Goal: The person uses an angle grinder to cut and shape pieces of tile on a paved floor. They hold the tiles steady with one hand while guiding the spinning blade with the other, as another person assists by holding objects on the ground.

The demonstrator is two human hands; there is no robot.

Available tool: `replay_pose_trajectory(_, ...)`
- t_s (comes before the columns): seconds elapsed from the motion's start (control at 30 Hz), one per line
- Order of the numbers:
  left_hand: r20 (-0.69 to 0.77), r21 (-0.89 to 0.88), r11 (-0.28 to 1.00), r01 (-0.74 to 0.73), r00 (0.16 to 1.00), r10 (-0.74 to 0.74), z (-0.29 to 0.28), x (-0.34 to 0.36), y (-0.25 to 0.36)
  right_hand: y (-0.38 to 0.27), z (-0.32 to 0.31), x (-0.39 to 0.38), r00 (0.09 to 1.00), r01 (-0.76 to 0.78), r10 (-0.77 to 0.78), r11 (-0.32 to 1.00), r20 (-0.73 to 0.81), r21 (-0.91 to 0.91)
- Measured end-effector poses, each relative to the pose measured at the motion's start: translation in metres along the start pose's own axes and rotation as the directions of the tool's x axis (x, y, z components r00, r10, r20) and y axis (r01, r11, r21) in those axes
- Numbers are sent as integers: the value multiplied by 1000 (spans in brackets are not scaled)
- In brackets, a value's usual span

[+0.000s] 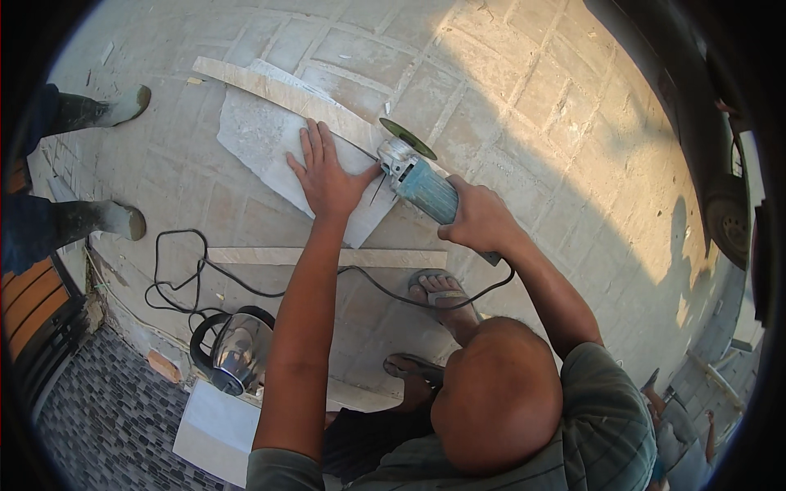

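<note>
My right hand point(481, 214) is wrapped round the teal body of an angle grinder point(427, 190). The grinder's metal head carries a greenish disc point(408, 138), tilted beside the right end of a pale stone-like slab point(260, 131). Whether the disc spins or touches the slab, I cannot tell. Flat on the slab lies my left hand point(329, 176), fingers stretched out and thumb close to the grinder's head. A long narrow strip point(286, 92) runs along the slab's far edge, just past my left fingertips. Dark lines show on the slab near my thumb.
A black cord point(385, 292) runs from the grinder leftward into loops. Another pale strip point(327, 258) lies nearer. At left are another person's boots point(123, 221) and a slatted bench point(37, 303). A rounded black-handled vessel point(241, 350) stands by a white panel point(214, 425). A vehicle's wheel point(729, 219) is at right.
</note>
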State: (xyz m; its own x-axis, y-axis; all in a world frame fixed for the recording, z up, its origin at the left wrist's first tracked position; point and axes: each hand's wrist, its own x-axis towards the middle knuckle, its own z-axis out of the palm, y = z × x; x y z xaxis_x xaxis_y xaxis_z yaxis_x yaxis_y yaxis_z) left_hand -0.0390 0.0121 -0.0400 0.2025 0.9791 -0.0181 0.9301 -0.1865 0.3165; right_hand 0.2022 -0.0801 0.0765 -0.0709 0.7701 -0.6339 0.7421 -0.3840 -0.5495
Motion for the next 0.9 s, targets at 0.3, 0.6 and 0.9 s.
replay_pose_trajectory(0.3, -7, 30, 1000, -1, 1000, 1, 6, -1, -9, -27, 4, 34, 999, 47, -48, 997, -4, -58)
replay_pose_trajectory(0.6, -31, -62, 998, -6, 1000, 4, 2, 4, 2, -44, -4, 66, 996, 93, -93, 990, -2, -109)
replay_pose_trajectory(0.9, -37, -99, 995, -3, 999, -1, -5, 5, 2, -48, 2, 67, 984, 132, -125, 990, -124, 55)
